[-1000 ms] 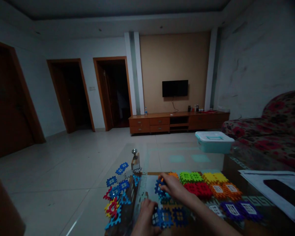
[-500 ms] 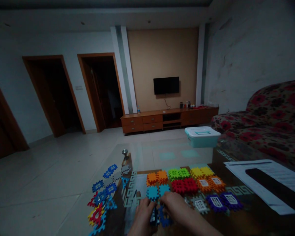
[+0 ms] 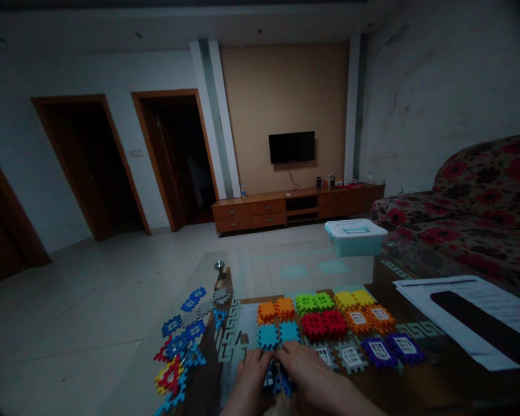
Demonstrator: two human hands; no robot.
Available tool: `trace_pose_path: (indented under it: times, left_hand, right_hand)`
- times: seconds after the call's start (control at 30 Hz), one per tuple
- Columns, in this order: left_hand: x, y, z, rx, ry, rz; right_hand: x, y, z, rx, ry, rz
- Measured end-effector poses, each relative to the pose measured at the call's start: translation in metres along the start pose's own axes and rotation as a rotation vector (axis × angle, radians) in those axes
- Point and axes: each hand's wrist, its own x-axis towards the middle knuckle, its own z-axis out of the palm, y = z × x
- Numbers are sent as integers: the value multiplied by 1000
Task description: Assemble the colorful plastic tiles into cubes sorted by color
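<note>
At the near edge of the glass table, my left hand (image 3: 253, 372) is closed around the left side of some dark blue interlocking plastic tiles (image 3: 269, 380). My right hand (image 3: 301, 361) has its fingers bent over the right side of the same dark blue tiles, close to my left fingertips. My hands partly hide these tiles. Just beyond my fingers lie two light blue tile stacks (image 3: 267, 336). Grey tiles with white window inserts (image 3: 350, 357) sit to the right of my right hand.
Orange (image 3: 267, 312), green (image 3: 307, 304), red (image 3: 318, 326), yellow (image 3: 345, 301) and purple (image 3: 379, 352) tile stacks stand beyond and to the right. Loose mixed tiles (image 3: 177, 346) lie left. Papers (image 3: 494, 346) bear a black strip; a lidded teal box (image 3: 356, 245) stands at the far side.
My right hand has moved left and nearer, closing in on my left hand and covering more of the dark blue tiles. More of the grey tiles shows now. The view has shifted slightly.
</note>
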Motion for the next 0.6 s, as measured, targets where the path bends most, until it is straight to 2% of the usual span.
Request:
trace_pose_path:
  times: [0.23, 0.37, 0.47, 0.53, 0.6]
  left_hand:
    - [0, 1, 2, -15, -4, -36]
    - [-5, 0, 5, -54, 10, -5]
    - [-10, 1, 0, -87, 9, 11]
    - [-13, -2, -7, -102, 67, 12]
    - [-16, -10, -15, -92, 187, -23]
  right_hand:
    - [-1, -10, -4, 20, 9, 15]
    - [-1, -7, 3, 28, 6, 5]
    - [0, -3, 10, 50, 36, 0]
    - [2, -4, 12, 69, 83, -11]
    - [6, -8, 12, 81, 130, -30]
